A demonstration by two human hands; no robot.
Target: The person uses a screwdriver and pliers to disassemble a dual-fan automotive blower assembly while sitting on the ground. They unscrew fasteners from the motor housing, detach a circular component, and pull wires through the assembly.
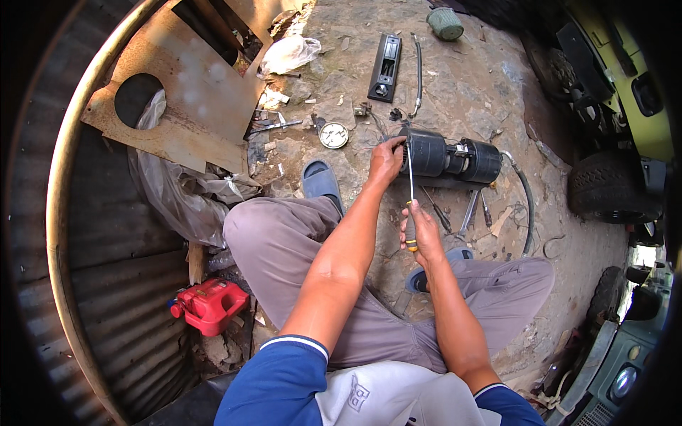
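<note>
A black cylindrical blower unit lies on the stony ground in front of my knees. My left hand rests on its left end, fingers closed around the edge. My right hand grips the yellow-and-black handle of a long screwdriver, whose thin shaft runs up to the unit's left end beside my left fingers. A grey hose curves away from the unit's right side.
Loose tools lie just below the unit. A round gauge, a black rectangular panel and a green woven cap lie further out. A red canister stands at my left, by corrugated metal sheets. A tyre and vehicle parts are at right.
</note>
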